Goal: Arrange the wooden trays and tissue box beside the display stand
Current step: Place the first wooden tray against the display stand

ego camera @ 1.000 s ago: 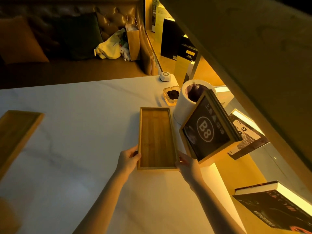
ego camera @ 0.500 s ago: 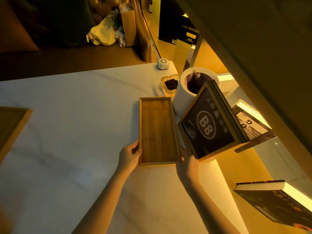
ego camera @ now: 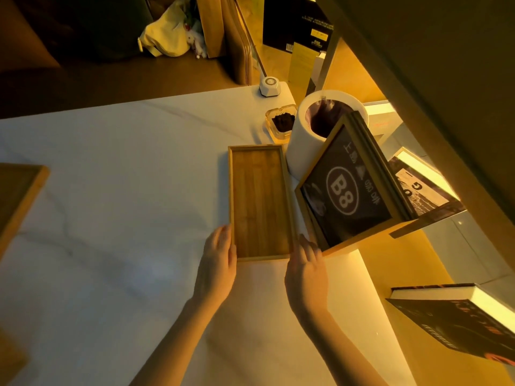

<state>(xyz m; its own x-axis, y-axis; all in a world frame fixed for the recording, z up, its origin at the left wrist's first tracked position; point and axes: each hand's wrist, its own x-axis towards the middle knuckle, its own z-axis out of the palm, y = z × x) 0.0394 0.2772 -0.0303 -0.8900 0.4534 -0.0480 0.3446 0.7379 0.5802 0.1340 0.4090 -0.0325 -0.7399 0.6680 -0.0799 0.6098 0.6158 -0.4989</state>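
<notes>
A long wooden tray (ego camera: 259, 201) lies flat on the white marble table (ego camera: 125, 190), its right side close to the wooden display stand (ego camera: 345, 193) with a dark "B8" sign. My left hand (ego camera: 218, 257) lies with straight fingers against the tray's near left edge. My right hand (ego camera: 306, 268) is at the near right corner, fingers extended between tray and stand, slightly blurred. A second wooden tray (ego camera: 19, 196) sits at the table's far left edge, partly cut off. No tissue box is identifiable.
A white cylindrical container (ego camera: 301, 140) with a dark liner stands behind the stand. A glass ashtray (ego camera: 281, 122) and a small white device (ego camera: 269, 86) sit beyond the tray. Lit shelves with books (ego camera: 459, 321) run along the right. A sofa with bags is behind the table.
My fingers have straightened from gripping the tray's near corners to resting beside them. The tray lies beside the stand as before; the camera has tilted down and closer.
</notes>
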